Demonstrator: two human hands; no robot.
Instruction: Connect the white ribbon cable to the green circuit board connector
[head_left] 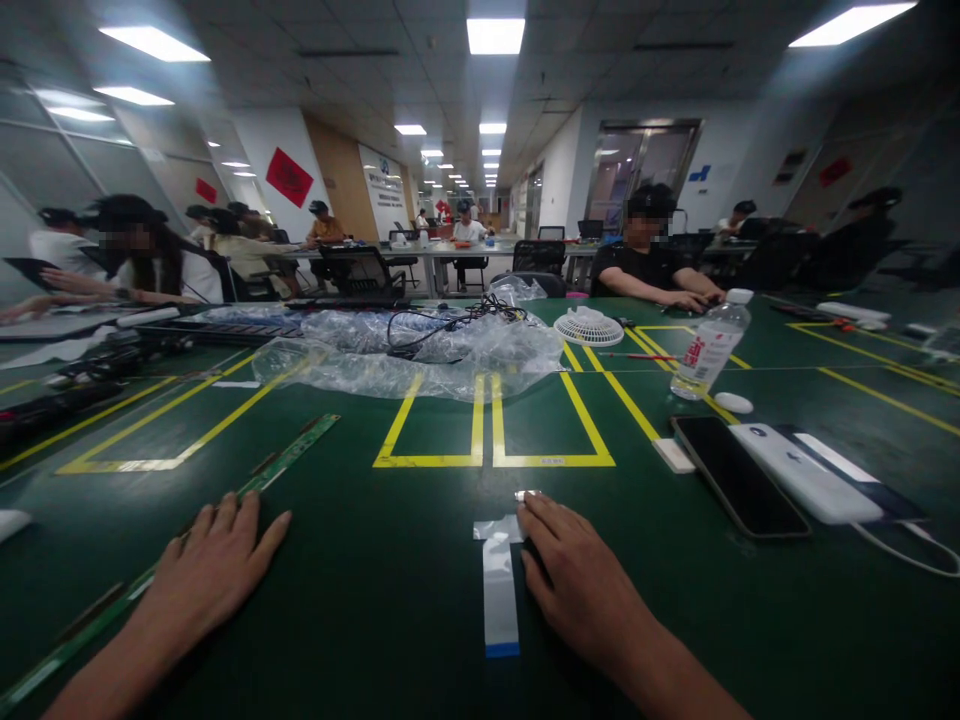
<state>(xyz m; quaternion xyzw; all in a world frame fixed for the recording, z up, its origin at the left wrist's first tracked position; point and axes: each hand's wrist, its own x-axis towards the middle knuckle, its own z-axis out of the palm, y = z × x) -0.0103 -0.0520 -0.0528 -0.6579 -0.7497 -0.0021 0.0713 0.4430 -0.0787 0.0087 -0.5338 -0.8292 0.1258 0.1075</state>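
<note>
My left hand lies palm down with its fingers spread, over a long, narrow green circuit board that runs diagonally along the table. Its fingers hide part of the board. A white flat ribbon cable with a blue end and a wider silvery cross-piece at its top lies in front of me. Beside it, on the right, rests my right hand, its fingers stretched forward and the thumb apart. The fingertips touch the cable's shiny upper end and partly cover it.
Clear plastic wrap with black cables lies across the green table. To the right are a bottle, a black phone, a white phone and a white fan grille. A co-worker sits opposite.
</note>
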